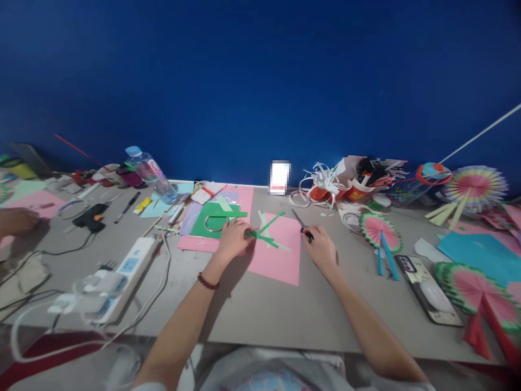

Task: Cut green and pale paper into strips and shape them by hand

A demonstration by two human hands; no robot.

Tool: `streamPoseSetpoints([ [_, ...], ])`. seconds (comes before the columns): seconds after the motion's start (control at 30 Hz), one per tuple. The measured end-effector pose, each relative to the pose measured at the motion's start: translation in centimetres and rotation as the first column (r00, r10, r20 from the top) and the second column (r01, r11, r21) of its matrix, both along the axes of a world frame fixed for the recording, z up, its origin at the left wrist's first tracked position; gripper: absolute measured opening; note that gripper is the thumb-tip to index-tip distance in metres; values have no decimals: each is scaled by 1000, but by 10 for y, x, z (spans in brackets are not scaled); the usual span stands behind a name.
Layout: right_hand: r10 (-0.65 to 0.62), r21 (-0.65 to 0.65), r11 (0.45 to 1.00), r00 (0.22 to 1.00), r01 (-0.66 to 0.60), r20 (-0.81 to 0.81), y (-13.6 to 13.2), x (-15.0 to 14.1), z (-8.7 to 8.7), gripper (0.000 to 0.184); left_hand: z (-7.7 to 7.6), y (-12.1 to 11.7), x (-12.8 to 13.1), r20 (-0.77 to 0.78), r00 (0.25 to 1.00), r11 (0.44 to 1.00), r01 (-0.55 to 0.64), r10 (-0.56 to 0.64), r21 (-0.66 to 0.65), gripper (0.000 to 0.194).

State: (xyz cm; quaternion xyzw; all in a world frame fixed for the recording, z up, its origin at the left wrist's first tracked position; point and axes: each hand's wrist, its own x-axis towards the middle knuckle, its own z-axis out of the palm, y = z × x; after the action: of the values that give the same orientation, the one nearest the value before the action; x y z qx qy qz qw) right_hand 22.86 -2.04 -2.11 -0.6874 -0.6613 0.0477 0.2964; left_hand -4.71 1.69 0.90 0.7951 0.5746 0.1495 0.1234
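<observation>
My left hand [236, 237], with a dark red bead bracelet on the wrist, is closed on green paper strips [266, 239] that fan out to the right. The strips are over a pink paper sheet [279, 266] with pale green scraps on it. To the right, my right hand [321, 247] is closed round the dark handles of a pair of scissors [300, 220], whose blades point away and to the left. A green paper sheet [201, 221] lies beyond my left hand, with a ring [208, 222] on it.
A power strip [129, 271] with white cables lies at left, near a black glue gun [90, 218]. A water bottle [152, 172] leans behind. At right are paper fans [381, 231], a phone [427, 290] and red cups [361, 187]. Another person's hand [18, 222] rests far left.
</observation>
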Motion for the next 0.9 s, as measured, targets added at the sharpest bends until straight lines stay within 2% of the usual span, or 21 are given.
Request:
streamPoseSetpoints([
  [0.1,170,55,984,985,-169,-15,-2,-6,1,14,-2,2,-3,-13,1000,998,-3,2,-55,9],
  [0.2,379,92,921,925,-378,8,-2,-10,-4,15,-6,4,-3,11,1000,996,-2,3,-90,6],
  [0.27,443,95,891,896,-445,37,-3,-12,-9,18,-8,5,-2,27,1000,996,3,-1,-92,4],
  [0.47,476,18,877,874,-480,93,-7,-15,-15,27,-8,6,-2,22,999,998,31,-30,-52,4],
  [0.6,482,-6,875,870,-484,99,-8,-16,-12,29,-5,6,-2,23,994,994,108,-108,-18,11],
  [0.67,495,-15,868,864,-496,94,-8,-17,-10,31,-3,5,-2,66,990,993,121,-121,7,14],
  [0.73,506,-28,862,858,-506,90,-9,-18,-10,35,-2,5,0,179,979,995,99,-101,22,15],
  [0.8,511,-44,859,854,-509,93,-10,-19,-11,39,-3,3,4,380,923,997,79,-65,-22,17],
  [0.83,511,-52,860,854,-508,96,-10,-20,-13,42,-3,3,6,500,866,994,81,-35,-70,18],
  [0.9,515,-66,857,852,-510,99,-11,-23,-16,48,-5,1,13,713,698,973,115,63,-198,22],
])
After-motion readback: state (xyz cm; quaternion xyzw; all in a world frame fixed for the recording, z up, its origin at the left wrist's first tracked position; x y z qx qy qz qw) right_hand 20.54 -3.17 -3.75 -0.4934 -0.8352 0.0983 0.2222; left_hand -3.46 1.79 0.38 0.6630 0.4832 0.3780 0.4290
